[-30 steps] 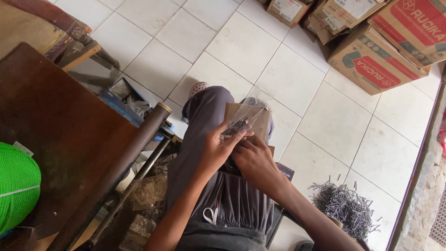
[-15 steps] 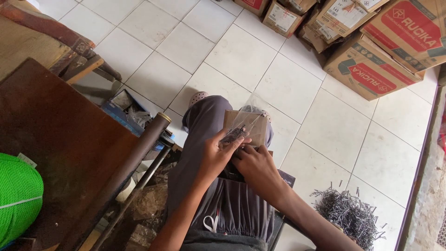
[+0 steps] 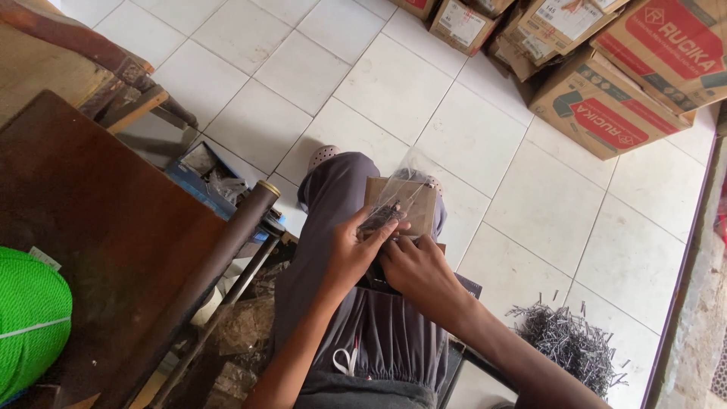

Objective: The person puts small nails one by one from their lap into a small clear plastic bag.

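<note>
I sit with grey trousers over my knees, and both hands meet above my lap. My left hand pinches a bundle of dark nails inside a clear plastic bag. My right hand grips the lower part of the same bag, right beside the left hand. A brown cardboard piece lies on my knees under the bag.
A heap of loose nails lies on the white tile floor at the right. Cardboard boxes are stacked at the top right. A dark wooden table with a green rope spool stands at the left, clutter beneath it.
The view has shifted slightly; my hands keep holding the bag of nails in almost the same place above my lap.
</note>
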